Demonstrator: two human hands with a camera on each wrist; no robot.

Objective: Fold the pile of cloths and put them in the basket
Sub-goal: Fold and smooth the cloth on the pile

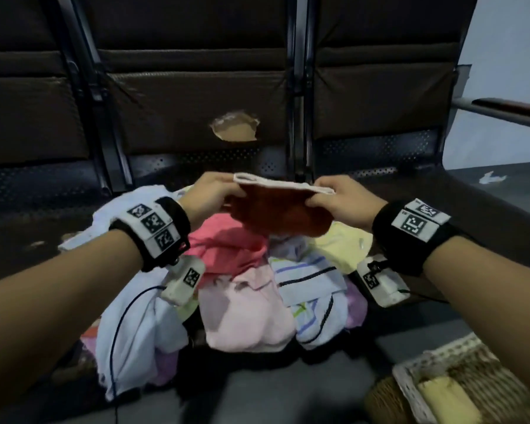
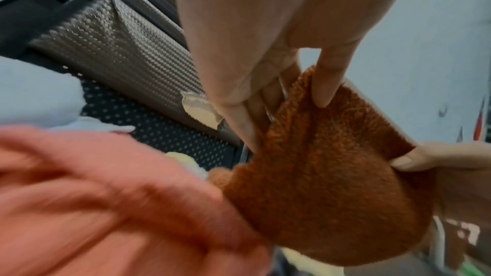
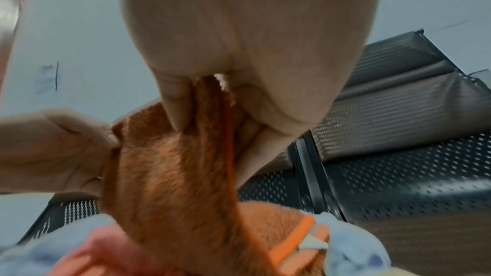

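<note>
In the head view, a rust-orange terry cloth [image 1: 276,209] with a white hemmed top edge was held up above the pile of cloths [image 1: 242,289]. Its top edge was stretched nearly level between the two hands, so the long axis ran left to right, and the body of the cloth hung down with a rounded lower edge. The left hand [image 1: 210,194] was curled round the left corner and the right hand [image 1: 340,198] round the right corner. Beneath lay a coral cloth [image 1: 224,240], a pale pink one, a striped one, a pale yellow one and a light blue one, all on a dark seat [image 1: 487,191]. A wicker basket [image 1: 410,381] stood at the lower right, with a folded yellow cloth [image 1: 444,399] inside it.

In the left wrist view, the rust-orange terry cloth [image 2: 326,179] was seen pinched at its upper corner between the thumb and fingers of the left hand [image 2: 265,49]. The far corner was gripped by the right hand [image 2: 438,158]. The coral cloth [image 2: 106,196] appeared blurred below.

In the right wrist view, the rust-orange terry cloth [image 3: 170,175] was clamped between the thumb and fingers of the right hand [image 3: 239,49], with its folded layers hanging downward. The other corner was held by the left hand [image 3: 53,148]. An orange hem band was seen at the lower edge.
</note>
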